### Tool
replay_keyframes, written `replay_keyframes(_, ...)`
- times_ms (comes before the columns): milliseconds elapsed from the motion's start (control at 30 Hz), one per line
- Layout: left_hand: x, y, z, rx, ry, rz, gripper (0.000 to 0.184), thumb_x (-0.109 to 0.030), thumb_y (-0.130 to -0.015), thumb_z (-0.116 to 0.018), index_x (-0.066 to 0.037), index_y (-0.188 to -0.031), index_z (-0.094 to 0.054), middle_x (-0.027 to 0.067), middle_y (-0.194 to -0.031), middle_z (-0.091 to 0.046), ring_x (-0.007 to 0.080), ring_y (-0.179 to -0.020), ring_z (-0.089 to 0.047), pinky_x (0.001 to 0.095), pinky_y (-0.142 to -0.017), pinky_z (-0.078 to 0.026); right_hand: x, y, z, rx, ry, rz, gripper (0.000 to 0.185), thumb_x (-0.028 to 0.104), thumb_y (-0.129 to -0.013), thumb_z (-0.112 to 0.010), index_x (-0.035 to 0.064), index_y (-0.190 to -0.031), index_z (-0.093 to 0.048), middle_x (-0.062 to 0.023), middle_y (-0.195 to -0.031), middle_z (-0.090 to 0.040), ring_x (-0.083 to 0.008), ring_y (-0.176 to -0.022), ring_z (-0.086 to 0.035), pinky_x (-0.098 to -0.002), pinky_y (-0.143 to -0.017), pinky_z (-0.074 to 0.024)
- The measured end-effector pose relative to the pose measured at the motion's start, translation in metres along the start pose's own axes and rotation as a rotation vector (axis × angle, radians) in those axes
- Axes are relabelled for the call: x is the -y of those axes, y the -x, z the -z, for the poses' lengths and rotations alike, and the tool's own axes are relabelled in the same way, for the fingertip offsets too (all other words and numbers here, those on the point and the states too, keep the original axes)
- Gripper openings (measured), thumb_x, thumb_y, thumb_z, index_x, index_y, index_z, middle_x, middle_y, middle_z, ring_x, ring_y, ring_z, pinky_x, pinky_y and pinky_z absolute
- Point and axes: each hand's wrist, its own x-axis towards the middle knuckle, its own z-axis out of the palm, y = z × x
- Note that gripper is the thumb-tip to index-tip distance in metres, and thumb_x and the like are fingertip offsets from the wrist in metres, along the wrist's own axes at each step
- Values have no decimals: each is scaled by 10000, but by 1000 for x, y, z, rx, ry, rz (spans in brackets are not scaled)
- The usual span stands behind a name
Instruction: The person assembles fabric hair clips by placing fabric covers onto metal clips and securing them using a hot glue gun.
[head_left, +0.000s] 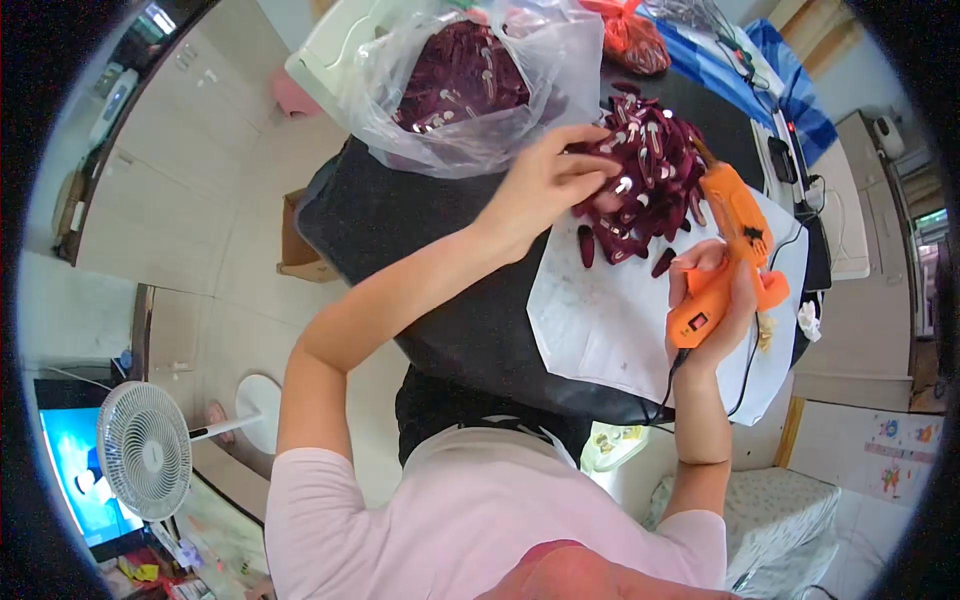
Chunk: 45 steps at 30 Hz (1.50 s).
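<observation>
A heap of dark red, velvet-looking hair clips [655, 160] with shiny metal parts lies on the white sheet [590, 320]. My left hand [560, 180] reaches to the heap's left edge, fingers curved and apart, their tips against the clips; no clip shows clearly between them. Wrapped in my right hand [735, 300] is an orange hot glue gun [735, 205], its nozzle pointing up toward the heap's right side. A black cord [672, 380] runs down from its grip. A few loose clips lie just below the heap, such as one dark clip [586, 246].
A clear plastic bag [560, 60] full of more clips stands at the back left of the black table [450, 330]. Behind the heap is a red bag [635, 45]. Power strip and cables [790, 150] line the right edge. A white fan [145, 450] stands lower left.
</observation>
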Motion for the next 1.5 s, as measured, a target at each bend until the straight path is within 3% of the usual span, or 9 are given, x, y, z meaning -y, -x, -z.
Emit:
replay_keyframes(67,10,-31,-11,27,-58,-217,471,-21,-865,-600,-56,-1303,-428,145,-1226,-558,206,-997,-615,312,-927,-455,-2,-2,-2,6,-50,42,317,350,-898,-470,33,-885,-450,-94,-751,-480,-148,-510,-411,-229,-449,-326)
replay_keyframes(233,-10,-42,14,-290,-691,-670,230,-75,-847,-650,-23,-1064,-597,67,-968,-659,151,-914,-632,293,-815,-501,-2,-2,0,-8,-8,1,360,385,-898,-461,31,-838,-478,-143,-761,-552,-149,-488,-448,-237,-427,-342)
replay_keyframes(367,-31,-43,85,-403,-876,-603,140,-84,-871,-623,-25,-998,-624,37,-876,-649,100,-785,-614,243,-729,-487,0,1,1,15,9,-75,369,416,-885,-489,53,-815,-490,-109,-747,-559,-145,-602,-524,-223,-461,-382)
replay_keyframes(567,-19,-36,153,184,-1508,-482,252,-30,-719,-680,-48,-962,-618,95,-966,-605,288,-945,-581,355,-845,-473,-2,0,0,69,41,-128,368,427,-874,-515,63,-817,-504,-92,-746,-584,-127,-659,-567,-194,-446,-385)
replay_keyframes(800,-17,-36,152,29,-1483,-544,209,-62,-744,-670,-79,-948,-627,67,-922,-627,257,-892,-603,335,-797,-487,-2,2,-5,59,82,-127,377,429,-873,-517,57,-818,-505,-92,-725,-596,-118,-637,-575,-195,-414,-361)
replay_keyframes(900,-28,-20,134,-271,-1166,-327,211,-74,-805,-659,-40,-1006,-605,93,-898,-669,208,-804,-649,294,-744,-508,-2,4,-3,77,78,-129,381,424,-877,-513,47,-824,-507,-106,-723,-595,-122,-560,-544,-204,-396,-358)
replay_keyframes(1067,-36,51,57,-267,-195,-160,267,-58,-879,-590,21,-1128,-539,152,-895,-676,186,-774,-658,288,-667,-534,-4,14,-7,170,68,-141,370,386,-894,-513,17,-888,-518,-139,-762,-607,-132,-502,-512,-231,-404,-383)
replay_keyframes(1300,-6,107,14,-400,6,-122,124,11,-869,-579,14,-988,-547,171,-843,-677,190,-665,-666,264,-577,-535,-6,26,5,440,62,-300,376,326,-922,-535,2,-1111,-526,-110,-878,-640,-103,-586,-532,-245,-502,-431)
replay_keyframes(1500,19,118,19,-395,-236,-323,74,35,-868,-597,35,-942,-605,160,-939,-684,173,-777,-689,250,-672,-567,-2,29,-3,373,290,-301,478,427,-839,-595,-31,-972,-554,-157,-759,-620,-163,-598,-577,-271,-505,-466)
